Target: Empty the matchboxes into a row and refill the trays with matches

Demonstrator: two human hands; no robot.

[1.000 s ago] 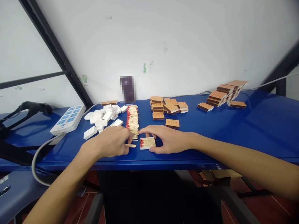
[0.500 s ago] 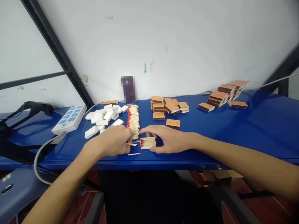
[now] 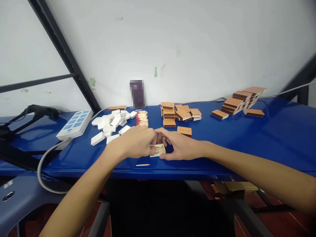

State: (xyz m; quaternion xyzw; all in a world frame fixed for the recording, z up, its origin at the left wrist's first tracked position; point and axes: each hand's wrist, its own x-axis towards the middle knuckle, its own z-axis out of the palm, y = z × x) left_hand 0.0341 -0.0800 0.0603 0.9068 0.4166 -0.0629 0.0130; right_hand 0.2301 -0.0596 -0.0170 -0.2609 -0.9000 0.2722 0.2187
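My left hand [image 3: 138, 141] pinches matches [image 3: 156, 145] over a white matchbox tray [image 3: 158, 155] in which more matches lie; its fingers cover the tray's left end. My right hand [image 3: 181, 144] curves around the tray's right side, thumb at the near corner and fingers behind, steadying it on the table. Behind my left hand, a row of red-tipped matches [image 3: 142, 118] is partly hidden. One loose match [image 3: 143, 165] lies in front of the tray. A brown matchbox [image 3: 184, 131] rests just beyond my right hand.
White empty trays [image 3: 108, 125] are heaped at the left, beside a power strip [image 3: 75, 123]. Brown matchboxes [image 3: 169, 113] pile up behind my right hand, and a stack of matchboxes [image 3: 240, 100] stands farther right. A pixelated dark object [image 3: 137, 94] leans against the wall.
My left hand has moved right, bringing the pinched matches from beside the match row to above the tray. My right hand stays at the tray; the view has shifted slightly.
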